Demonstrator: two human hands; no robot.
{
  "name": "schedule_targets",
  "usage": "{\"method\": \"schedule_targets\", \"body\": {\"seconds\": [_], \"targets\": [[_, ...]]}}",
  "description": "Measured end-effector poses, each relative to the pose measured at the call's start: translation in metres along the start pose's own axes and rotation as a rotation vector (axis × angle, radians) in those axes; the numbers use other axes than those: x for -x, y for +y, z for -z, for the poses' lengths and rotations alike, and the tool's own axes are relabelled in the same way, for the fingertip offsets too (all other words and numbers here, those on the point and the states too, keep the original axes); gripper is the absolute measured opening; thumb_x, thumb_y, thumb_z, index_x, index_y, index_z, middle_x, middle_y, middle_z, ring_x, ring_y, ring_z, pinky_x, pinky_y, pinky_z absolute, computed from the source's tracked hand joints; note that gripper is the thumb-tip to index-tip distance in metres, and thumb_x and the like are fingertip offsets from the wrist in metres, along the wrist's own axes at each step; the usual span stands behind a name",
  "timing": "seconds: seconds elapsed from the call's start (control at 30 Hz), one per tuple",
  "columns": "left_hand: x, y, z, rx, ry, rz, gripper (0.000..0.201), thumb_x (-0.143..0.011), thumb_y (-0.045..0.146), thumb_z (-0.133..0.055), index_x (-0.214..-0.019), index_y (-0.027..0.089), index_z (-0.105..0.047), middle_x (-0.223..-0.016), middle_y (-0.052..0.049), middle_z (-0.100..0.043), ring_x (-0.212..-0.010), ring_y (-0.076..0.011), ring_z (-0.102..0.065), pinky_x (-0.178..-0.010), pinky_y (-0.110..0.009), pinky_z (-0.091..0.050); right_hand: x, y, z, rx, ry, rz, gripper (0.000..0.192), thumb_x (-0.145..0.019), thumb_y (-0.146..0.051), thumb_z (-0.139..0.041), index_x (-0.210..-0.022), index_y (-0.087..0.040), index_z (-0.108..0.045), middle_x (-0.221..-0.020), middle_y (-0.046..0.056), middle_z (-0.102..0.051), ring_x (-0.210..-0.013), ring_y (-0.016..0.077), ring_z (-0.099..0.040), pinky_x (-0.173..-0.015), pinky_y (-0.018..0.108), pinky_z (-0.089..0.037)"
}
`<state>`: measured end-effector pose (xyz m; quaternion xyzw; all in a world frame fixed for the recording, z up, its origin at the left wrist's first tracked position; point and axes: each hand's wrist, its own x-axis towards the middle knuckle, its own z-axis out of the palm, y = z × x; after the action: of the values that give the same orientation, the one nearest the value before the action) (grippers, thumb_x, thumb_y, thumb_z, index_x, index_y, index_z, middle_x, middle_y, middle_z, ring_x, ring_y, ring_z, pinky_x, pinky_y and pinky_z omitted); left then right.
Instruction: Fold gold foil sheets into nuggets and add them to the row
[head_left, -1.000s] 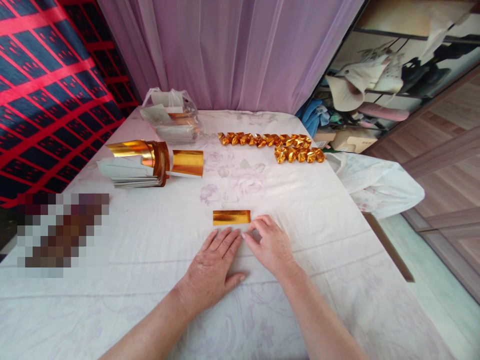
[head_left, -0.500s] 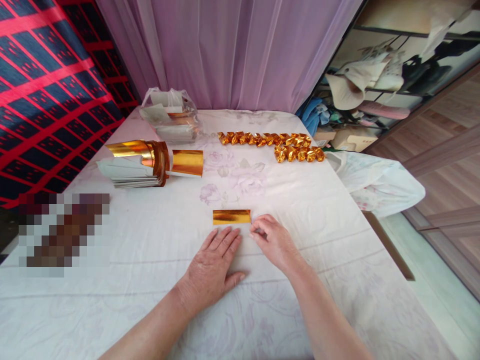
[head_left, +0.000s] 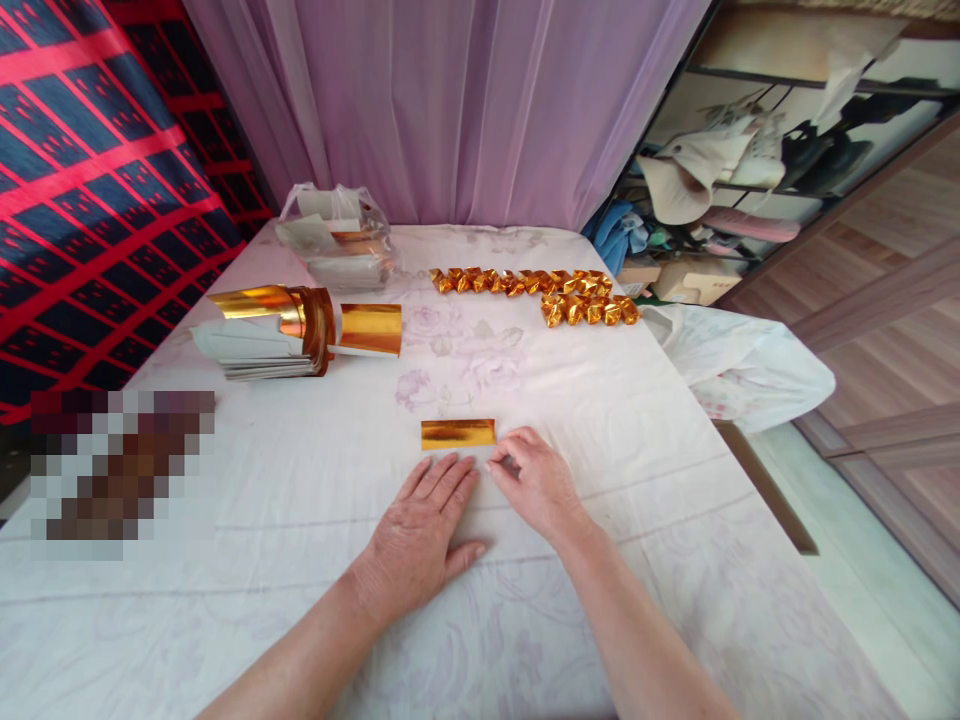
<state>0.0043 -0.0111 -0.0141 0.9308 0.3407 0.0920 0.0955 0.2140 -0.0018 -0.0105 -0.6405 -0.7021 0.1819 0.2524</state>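
Observation:
A narrow strip of shiny gold foil paper (head_left: 458, 434) lies flat on the floral tablecloth, crosswise before me. My left hand (head_left: 424, 530) rests palm down just below it, fingers stretched out and thumb spread to the right. Close to the strip's right end, my right hand (head_left: 536, 480) has its fingers curled, with thumb and forefinger tips brought together. Nothing shows in that pinch; whether the other fingers touch the paper's end, I cannot tell. Farther back are rows of folded gold foil pieces (head_left: 517, 282).
Left of centre sits a bundle of gold and white paper (head_left: 277, 345), with a loose gold sheet (head_left: 371, 330) beside it. A clear plastic bag of paper (head_left: 337, 240) stands behind. A white plastic bag (head_left: 742, 360) hangs beyond the table's right edge, near shelves (head_left: 750, 190).
The view has shifted slightly, so things appear a little farther left. Both hands keep nearly the same pose beside the gold strip.

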Motion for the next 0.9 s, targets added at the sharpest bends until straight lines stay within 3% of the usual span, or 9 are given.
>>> {"method": "schedule_targets", "body": {"seconds": [0.37, 0.9], "targets": [[-0.006, 0.005, 0.008, 0.022, -0.012, 0.032, 0.073, -0.086, 0.056, -0.059, -0.145, 0.017, -0.040, -0.148, -0.013, -0.048, -0.137, -0.0302, -0.042, -0.116, -0.049, -0.028, 0.001, -0.005, -0.001, 0.059, -0.017, -0.036, 0.004, -0.084, -0.023, -0.065, -0.080, -0.022, -0.064, -0.093, 0.001, -0.061, -0.077, 0.0144, -0.061, -0.072, 0.028, -0.046], [0.010, -0.015, 0.002, -0.102, 0.068, -0.024, 0.059, -0.094, 0.056, -0.044, -0.140, 0.019, -0.047, -0.149, -0.007, -0.049, -0.140, -0.0239, -0.039, -0.120, -0.043, -0.020, 0.000, -0.002, -0.001, -0.018, -0.032, -0.045, 0.006, -0.083, -0.021, -0.064, -0.078, -0.022, -0.062, -0.091, 0.001, -0.061, -0.073, 0.0131, -0.059, -0.070, 0.026, -0.047]]}}
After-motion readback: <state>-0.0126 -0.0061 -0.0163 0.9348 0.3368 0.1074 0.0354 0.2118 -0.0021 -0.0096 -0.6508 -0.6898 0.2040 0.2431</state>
